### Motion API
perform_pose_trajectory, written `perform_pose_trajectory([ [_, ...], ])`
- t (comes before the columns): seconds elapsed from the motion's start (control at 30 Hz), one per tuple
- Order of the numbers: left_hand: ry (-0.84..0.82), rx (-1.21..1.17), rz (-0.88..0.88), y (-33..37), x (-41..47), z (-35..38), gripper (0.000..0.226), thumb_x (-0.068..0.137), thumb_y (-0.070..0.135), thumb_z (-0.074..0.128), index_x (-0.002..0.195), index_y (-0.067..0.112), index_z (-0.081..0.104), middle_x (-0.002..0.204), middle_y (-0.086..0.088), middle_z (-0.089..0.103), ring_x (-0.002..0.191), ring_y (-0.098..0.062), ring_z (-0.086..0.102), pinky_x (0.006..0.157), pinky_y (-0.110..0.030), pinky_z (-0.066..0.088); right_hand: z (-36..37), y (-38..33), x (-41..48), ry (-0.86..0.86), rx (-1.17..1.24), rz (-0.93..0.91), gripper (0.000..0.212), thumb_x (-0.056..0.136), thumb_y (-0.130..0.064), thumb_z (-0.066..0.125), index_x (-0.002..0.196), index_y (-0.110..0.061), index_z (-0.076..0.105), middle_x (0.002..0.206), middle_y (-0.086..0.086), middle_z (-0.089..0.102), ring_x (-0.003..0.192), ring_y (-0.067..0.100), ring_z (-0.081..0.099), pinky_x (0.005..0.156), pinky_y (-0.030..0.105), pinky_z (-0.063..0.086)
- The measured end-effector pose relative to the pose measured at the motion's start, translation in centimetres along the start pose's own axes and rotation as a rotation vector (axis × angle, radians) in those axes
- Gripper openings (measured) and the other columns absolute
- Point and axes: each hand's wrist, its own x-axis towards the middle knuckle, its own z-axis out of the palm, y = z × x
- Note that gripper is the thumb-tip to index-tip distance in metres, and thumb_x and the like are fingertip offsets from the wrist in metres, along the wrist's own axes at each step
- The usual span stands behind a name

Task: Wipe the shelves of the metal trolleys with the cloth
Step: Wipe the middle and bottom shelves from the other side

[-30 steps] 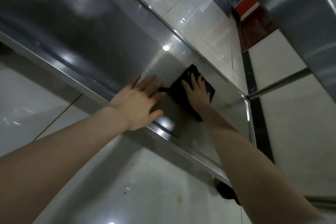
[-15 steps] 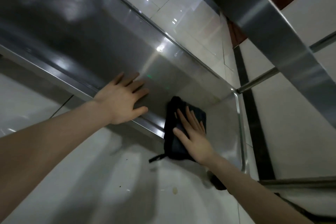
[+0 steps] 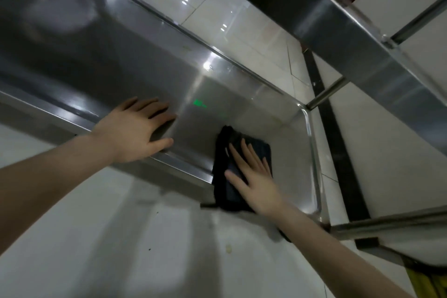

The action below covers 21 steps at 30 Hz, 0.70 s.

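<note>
Low on the left, the person's left grip [image 3: 135, 132] lies wide and flat, holding nothing. Its palm sits over the near rim [image 3: 60, 110] of the trolley's lower shelf [image 3: 116, 63], its fingers are spread on the steel and its thumb rests along the rim. The shelf is a shallow, shiny metal tray running off to the upper left, with a small green glint [image 3: 199, 103] just past the fingertips. Further right, the dark cloth [image 3: 221, 159] lies folded on the shelf near its right-hand end, and its lower edge hangs out over the near rim. The right grip [image 3: 256, 176] presses down on the cloth with straight, slightly spread fingers, wide rather than closed round it. Beyond it the shelf's rounded end rim [image 3: 314, 164] curves up to a corner post [image 3: 324, 94]. Above, an upper shelf [image 3: 338, 31] crosses the top right. Under it all lies a pale tiled floor [image 3: 145, 237] with a black strip [image 3: 338, 152] at the right.
</note>
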Motion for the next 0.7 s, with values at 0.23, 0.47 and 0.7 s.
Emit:
perform_pose_trajectory([
  [0.23,-0.047,0.072,-0.136,4.2,0.9,-1.1,0.093,0.072,0.076,0.008,0.136,0.023,0.049,0.146,-0.016,0.041,0.138,-0.032,0.034,0.115,-0.045,0.019,-1.7,7.5,2.3,0.024,0.036,0.174,0.059,0.096,-0.062,0.039,0.147,-0.054,0.011,0.16,-0.022,-0.006,0.149,0.005,-0.007,0.119,0.038,-0.004],
  [0.47,-0.136,0.054,-0.067,10.7,1.0,1.1,0.1,0.065,0.073,-0.006,0.143,0.029,0.037,0.156,-0.001,0.025,0.146,-0.021,0.018,0.118,-0.046,0.011,-2.4,8.3,11.5,0.046,0.022,0.341,0.062,0.098,-0.058,0.032,0.154,-0.038,0.012,0.164,-0.003,-0.003,0.15,0.018,-0.006,0.119,0.052,-0.004],
  [0.7,-0.08,-0.012,0.047,12.3,2.1,2.0,0.081,0.076,0.064,0.017,0.133,0.023,0.055,0.145,-0.008,0.046,0.139,-0.03,0.036,0.113,-0.056,0.024,-0.5,6.6,-5.0,0.065,0.084,0.104,0.064,0.085,-0.053,0.032,0.148,-0.04,0.028,0.162,-0.016,0.01,0.149,0.005,0.0,0.119,0.041,-0.002],
])
